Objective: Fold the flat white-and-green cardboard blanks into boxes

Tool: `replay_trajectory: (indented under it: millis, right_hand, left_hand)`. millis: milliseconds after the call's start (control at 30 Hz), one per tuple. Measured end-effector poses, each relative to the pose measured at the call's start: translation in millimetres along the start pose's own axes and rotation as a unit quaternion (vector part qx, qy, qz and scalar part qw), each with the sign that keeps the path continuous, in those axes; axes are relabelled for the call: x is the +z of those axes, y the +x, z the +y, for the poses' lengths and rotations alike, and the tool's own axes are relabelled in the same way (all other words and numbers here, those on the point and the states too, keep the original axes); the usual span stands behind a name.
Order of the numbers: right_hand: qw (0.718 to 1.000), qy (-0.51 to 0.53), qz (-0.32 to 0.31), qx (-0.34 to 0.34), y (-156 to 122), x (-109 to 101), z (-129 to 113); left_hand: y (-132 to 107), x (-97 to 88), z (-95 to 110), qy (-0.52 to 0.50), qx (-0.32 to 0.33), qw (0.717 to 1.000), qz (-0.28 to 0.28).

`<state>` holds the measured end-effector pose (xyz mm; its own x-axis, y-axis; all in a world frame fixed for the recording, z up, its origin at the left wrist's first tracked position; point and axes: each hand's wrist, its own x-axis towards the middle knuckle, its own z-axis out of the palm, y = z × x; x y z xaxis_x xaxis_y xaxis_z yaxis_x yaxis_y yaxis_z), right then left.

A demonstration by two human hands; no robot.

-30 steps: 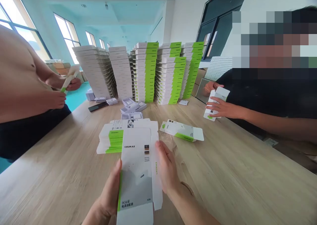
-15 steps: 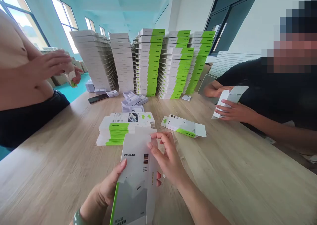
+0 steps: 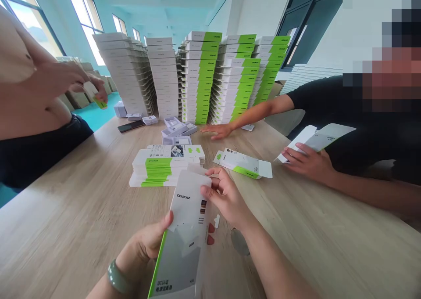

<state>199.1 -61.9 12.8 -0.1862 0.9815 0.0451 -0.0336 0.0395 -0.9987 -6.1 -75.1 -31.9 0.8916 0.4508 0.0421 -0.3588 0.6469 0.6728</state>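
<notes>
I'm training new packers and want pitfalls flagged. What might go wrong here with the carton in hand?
The right hand pinches the top end of the carton; the thin card might crease or a flap tear. The left hand holds it by thumb and fingertips, so it may twist or slip. A co-worker's hand reaches beside the tall box stacks; a bump could topple them.
</notes>
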Motion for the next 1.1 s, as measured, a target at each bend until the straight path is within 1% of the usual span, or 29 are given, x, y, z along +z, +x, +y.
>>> replay_trajectory:
  millis: [67, 133, 167, 233, 300, 333, 367, 433, 467, 500, 533, 600, 633, 700, 767, 833, 900, 933, 1000, 1067, 1100]
  right_hand:
    - [0.999, 0.047, 0.022, -0.009, -0.3, 2.0, 0.3]
    - [0.995, 0.076, 0.045, -0.037, -0.2, 3.5, 0.6]
    - [0.993, 0.082, 0.061, -0.058, 0.1, 3.7, 0.8]
    - [0.988, 0.074, 0.098, -0.098, 1.2, 3.4, 1.6]
    - [0.986, 0.054, 0.125, -0.098, 2.3, 2.4, 2.7]
    - [0.988, 0.046, 0.122, -0.077, 2.7, 2.1, 3.4]
    - [0.994, 0.041, 0.097, -0.042, 2.7, 2.0, 4.2]
    - [0.999, 0.03, 0.005, 0.041, 2.2, 2.8, 6.4]
    - [0.996, 0.023, -0.041, 0.075, 1.7, 3.8, 8.0]
    - [0.992, 0.014, -0.074, 0.098, 1.1, 4.9, 10.0]
    - [0.991, -0.006, -0.084, 0.108, 0.7, 6.1, 12.4]
    - [0.992, -0.066, -0.05, 0.093, 0.4, 7.9, 17.8]
    - [0.992, -0.095, -0.028, 0.079, 0.5, 8.2, 20.6]
    - [0.989, -0.133, 0.003, 0.06, 1.4, 8.0, 25.3]
    - [0.989, -0.139, 0.019, 0.048, 3.0, 7.1, 27.4]
    - [0.988, -0.146, 0.038, 0.03, 5.0, 6.8, 25.8]
    - [0.988, -0.146, 0.045, 0.002, 6.1, 7.3, 20.3]
    - [0.991, -0.13, 0.037, -0.021, 5.5, 7.8, 16.2]
    - [0.993, -0.082, 0.006, -0.08, -0.4, 8.5, 5.7]
    - [0.989, -0.061, -0.013, -0.133, -14.9, 8.7, -6.3]
    - [0.987, -0.073, -0.014, -0.146, -25.5, 8.5, -12.1]
  left_hand:
    - [-1.5, 0.4, 0.8, 0.026, 0.008, 1.0, 0.0]
    - [-1.4, 4.2, 3.1, 0.039, 0.012, 0.999, 0.032]
    - [-0.6, 7.0, 4.7, 0.041, 0.012, 0.997, 0.065]
    - [2.2, 13.3, 8.6, 0.041, 0.013, 0.987, 0.153]
    - [5.7, 18.8, 12.9, 0.049, 0.027, 0.967, 0.249]
    - [7.5, 20.6, 14.8, 0.056, 0.039, 0.954, 0.292]
    - [9.1, 21.7, 16.5, 0.064, 0.052, 0.941, 0.329]
    - [11.7, 21.5, 18.6, 0.09, 0.074, 0.917, 0.382]
    - [12.8, 20.4, 18.8, 0.109, 0.082, 0.906, 0.402]
    - [13.7, 19.1, 18.4, 0.139, 0.088, 0.892, 0.422]
    - [14.4, 17.7, 17.6, 0.176, 0.095, 0.873, 0.444]
    - [15.6, 15.5, 15.0, 0.245, 0.106, 0.835, 0.482]
    - [16.1, 14.8, 13.7, 0.266, 0.108, 0.82, 0.494]
    - [16.6, 13.7, 12.1, 0.284, 0.1, 0.808, 0.506]
    - [16.5, 12.0, 12.3, 0.284, 0.112, 0.81, 0.5]
    - [15.4, 9.0, 14.2, 0.287, 0.168, 0.809, 0.484]
    - [12.4, 6.0, 17.3, 0.317, 0.246, 0.797, 0.451]
    - [9.6, 5.5, 18.8, 0.349, 0.275, 0.786, 0.429]
    - [0.6, 8.6, 20.6, 0.438, 0.303, 0.755, 0.382]
    - [-13.7, 18.6, 18.2, 0.52, 0.309, 0.72, 0.341]
    - [-22.4, 25.8, 14.5, 0.553, 0.307, 0.703, 0.324]
